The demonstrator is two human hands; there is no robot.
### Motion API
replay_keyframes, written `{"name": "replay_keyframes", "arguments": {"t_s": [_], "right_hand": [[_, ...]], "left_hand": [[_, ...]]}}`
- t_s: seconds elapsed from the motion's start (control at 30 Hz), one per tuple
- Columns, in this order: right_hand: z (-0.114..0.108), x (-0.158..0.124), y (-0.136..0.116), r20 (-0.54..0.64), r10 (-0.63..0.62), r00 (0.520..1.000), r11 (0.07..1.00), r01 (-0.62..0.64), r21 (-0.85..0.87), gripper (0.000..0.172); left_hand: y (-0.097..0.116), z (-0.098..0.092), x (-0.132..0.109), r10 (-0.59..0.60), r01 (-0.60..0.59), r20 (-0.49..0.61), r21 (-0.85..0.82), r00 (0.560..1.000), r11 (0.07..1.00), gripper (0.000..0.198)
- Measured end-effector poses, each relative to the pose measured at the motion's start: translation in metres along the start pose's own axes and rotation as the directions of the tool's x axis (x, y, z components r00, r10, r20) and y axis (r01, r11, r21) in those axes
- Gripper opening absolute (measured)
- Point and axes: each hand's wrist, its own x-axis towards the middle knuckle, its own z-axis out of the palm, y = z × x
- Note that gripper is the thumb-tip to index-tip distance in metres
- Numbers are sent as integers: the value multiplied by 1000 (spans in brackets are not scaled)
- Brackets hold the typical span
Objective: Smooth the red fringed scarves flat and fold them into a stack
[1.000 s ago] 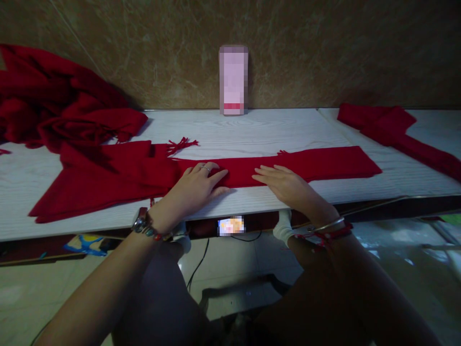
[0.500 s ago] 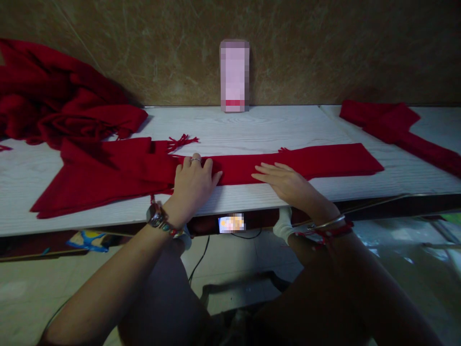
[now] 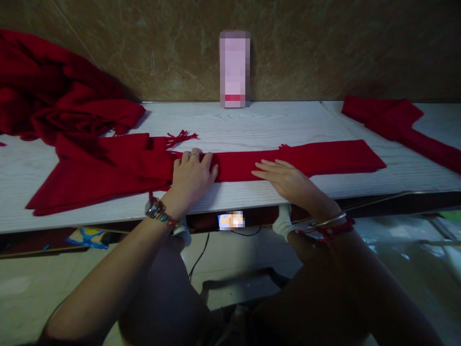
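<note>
A red fringed scarf (image 3: pixel 334 156) lies folded into a long flat strip across the white wood-grain table. Its left part (image 3: pixel 104 168) fans out wider and looser, with a tuft of fringe (image 3: pixel 182 138) sticking out behind. My left hand (image 3: pixel 192 175) rests palm down on the strip left of its middle, thumb apart and fingers slightly bent. Farther right, my right hand (image 3: pixel 284 178) lies flat on the strip with its fingers stretched out to the left. The cloth under both palms is hidden.
A heap of red cloth (image 3: pixel 72 96) sits at the back left. Another folded red piece (image 3: pixel 385 113) lies at the back right. A pinkish blurred upright object (image 3: pixel 235 72) leans on the brown marbled wall (image 3: pixel 306 48). Below the table edge, a lit screen (image 3: pixel 230 220) shows.
The view has shifted slightly, so the table sits a little higher. Both hands stay on the scarf in nearly the same places, and its fold looks the same.
</note>
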Motion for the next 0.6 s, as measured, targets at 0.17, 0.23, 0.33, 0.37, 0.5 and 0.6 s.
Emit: {"name": "replay_keyframes", "arguments": {"t_s": [0.17, 0.23, 0.33, 0.37, 0.5, 0.6], "right_hand": [[-1, 0, -1, 0, 1, 1000, 1000, -1, 5, 50], [-2, 0, -1, 6, 4, 1000, 1000, -4, 9, 50], [-3, 1, -2, 21, 14, 1000, 1000, -15, 21, 50], [-3, 1, -2, 22, 17, 1000, 1000, -18, 26, 50], [-4, 1, -2, 15, 25, 1000, 999, -26, 39, 51], [-5, 1, -4, 28, 38, 999, 998, -39, 39, 49]], "left_hand": [[-2, 1, 2, 24, -24, -10, 19, 1000, 1000, 39], [-3, 3, 3, 94, -94, 8, 3, 996, 996, 40], [-6, 4, 4, 146, -146, 13, -31, 989, 989, 41], [-6, 4, 4, 142, -142, 6, -36, 990, 989, 41], [-9, 6, 3, 54, -54, -19, -18, 998, 998, 42], [-15, 8, 8, -6, 6, -32, -7, 999, 1000, 43]]}}
